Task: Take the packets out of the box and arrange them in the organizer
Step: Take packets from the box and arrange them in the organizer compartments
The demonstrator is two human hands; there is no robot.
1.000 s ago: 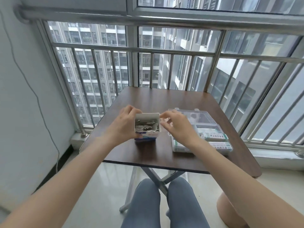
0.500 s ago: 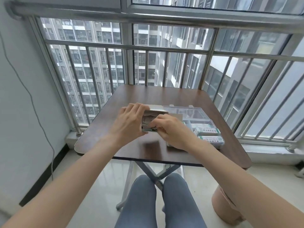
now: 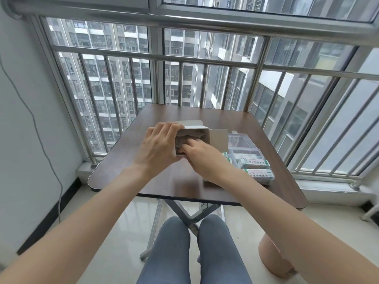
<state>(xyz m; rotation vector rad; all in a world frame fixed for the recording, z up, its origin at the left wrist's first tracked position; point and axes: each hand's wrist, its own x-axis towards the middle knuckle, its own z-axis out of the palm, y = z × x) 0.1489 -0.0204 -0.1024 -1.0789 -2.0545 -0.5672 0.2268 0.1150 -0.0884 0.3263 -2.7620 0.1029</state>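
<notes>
A dark brown folding table (image 3: 164, 177) is standing on crossed metal legs against a railing of steel bars (image 3: 205, 83), with tall apartment blocks showing beyond the glass. A white wall is running along the left with a thin grey cable (image 3: 41, 128) hanging down it, and the pale floor is gleaming below. The person's knees in grey-blue trousers are sitting at the near edge of the table, and a pinkish round bin (image 3: 270, 257) is standing on the floor at the near right. On the right side of the table a clear plastic organizer (image 3: 244, 138) is lying open, with green-and-white packets (image 3: 254, 161) lying in its nearer compartments. The left hand (image 3: 158, 148) is curling round the left side of the small cardboard box (image 3: 203, 134), holding it above the middle of the table with its flaps open toward the far side. The right hand (image 3: 203, 156) is reaching into the open mouth of the box, its fingers lying on the dark packets inside; whether they are gripping any is hidden.
</notes>
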